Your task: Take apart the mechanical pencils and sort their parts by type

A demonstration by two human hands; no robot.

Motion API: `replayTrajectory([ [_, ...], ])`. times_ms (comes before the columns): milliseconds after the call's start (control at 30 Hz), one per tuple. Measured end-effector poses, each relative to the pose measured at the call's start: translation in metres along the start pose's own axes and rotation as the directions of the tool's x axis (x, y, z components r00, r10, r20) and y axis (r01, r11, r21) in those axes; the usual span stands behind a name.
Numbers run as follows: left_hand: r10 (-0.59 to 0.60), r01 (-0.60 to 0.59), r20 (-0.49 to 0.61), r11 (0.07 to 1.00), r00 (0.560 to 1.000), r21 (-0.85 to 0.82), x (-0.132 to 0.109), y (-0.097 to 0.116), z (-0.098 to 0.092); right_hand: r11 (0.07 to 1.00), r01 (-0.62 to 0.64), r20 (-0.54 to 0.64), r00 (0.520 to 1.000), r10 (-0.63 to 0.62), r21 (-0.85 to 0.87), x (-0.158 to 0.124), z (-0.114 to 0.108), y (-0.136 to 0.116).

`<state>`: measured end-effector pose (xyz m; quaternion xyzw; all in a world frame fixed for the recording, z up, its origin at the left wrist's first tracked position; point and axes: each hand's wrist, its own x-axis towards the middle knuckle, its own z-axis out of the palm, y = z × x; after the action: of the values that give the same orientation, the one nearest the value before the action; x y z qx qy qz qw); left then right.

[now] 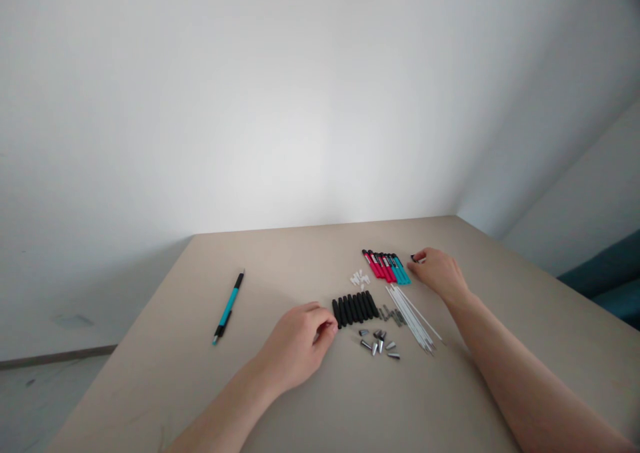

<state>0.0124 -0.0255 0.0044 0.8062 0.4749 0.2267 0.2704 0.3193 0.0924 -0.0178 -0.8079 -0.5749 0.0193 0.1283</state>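
Note:
My left hand [303, 340] rests on the table with its fingers curled and the thumb against the forefinger; no object shows in it. Its fingertips are beside the nearest of several black tubular pen grips [355, 308], lined up in a row. On the far right, the fingers of my right hand [437, 271] close around a small black part [414, 258], mostly hidden by the fingertips. Left of that hand lie red pen barrels [379, 266] and teal pen barrels [401, 271] with black tops. Thin white refills [411, 320] lie below it.
Small white plastic pieces [360, 278], metal springs [393, 314] and silver cone tips [379, 344] lie in loose groups around the grips. A teal and black pen [230, 306] lies on the left of the beige table [165, 346]. A white wall [300, 106] stands behind.

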Motion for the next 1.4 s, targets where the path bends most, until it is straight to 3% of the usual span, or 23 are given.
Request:
replayTrajectory([
  [1033,-0.021,0.021,0.008,0.999,1.000,-0.025,0.001,0.003,-0.001,0.984,0.122,-0.033,0.992,-0.119,0.128,-0.005,0.002,-0.009],
  [1200,-0.025,0.025,-0.002,0.999,1.000,-0.040,0.002,-0.001,-0.001,0.980,0.120,-0.084,0.991,-0.107,0.160,-0.006,-0.002,-0.010],
  [1300,-0.036,0.039,-0.080,0.998,0.996,0.039,0.005,-0.012,-0.010,0.963,0.172,-0.138,0.980,-0.145,0.208,-0.011,-0.007,-0.019],
  [1367,-0.084,0.143,-0.264,0.966,0.961,0.214,0.007,-0.023,-0.021,0.935,0.249,-0.171,0.963,-0.210,0.252,-0.019,-0.010,-0.029],
  [1400,-0.138,0.261,-0.367,0.913,0.920,0.313,0.007,-0.028,-0.028,0.916,0.295,-0.187,0.950,-0.251,0.273,-0.024,-0.011,-0.035],
])
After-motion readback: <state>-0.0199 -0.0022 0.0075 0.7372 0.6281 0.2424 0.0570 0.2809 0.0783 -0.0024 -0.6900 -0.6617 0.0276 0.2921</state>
